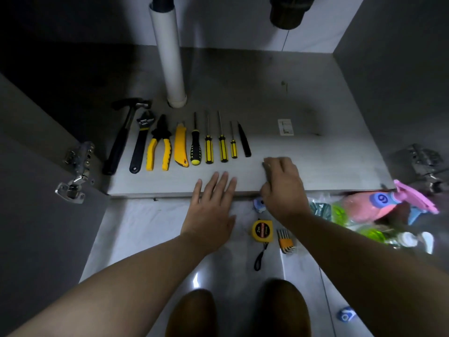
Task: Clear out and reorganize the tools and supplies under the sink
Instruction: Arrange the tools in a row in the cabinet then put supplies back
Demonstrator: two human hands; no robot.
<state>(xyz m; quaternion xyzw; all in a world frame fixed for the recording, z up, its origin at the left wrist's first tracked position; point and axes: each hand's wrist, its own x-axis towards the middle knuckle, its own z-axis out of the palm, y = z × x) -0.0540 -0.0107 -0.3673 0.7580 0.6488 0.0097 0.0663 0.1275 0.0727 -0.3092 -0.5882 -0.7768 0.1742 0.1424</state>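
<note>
Tools [181,147] lie in neat row, yel/blk handles.

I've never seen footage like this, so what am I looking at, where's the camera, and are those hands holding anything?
No machine: a camera on a person's head looks down at their bare hands in an open under-sink cabinet. On the cabinet floor, near a white pipe, a hammer, wrench, pliers, utility knife and screwdrivers lie in a row. The left hand rests flat and open at the front edge. The right hand is curled and blurred; whether it holds anything is unclear. A tape measure and hex keys lie on the tiles.
</note>
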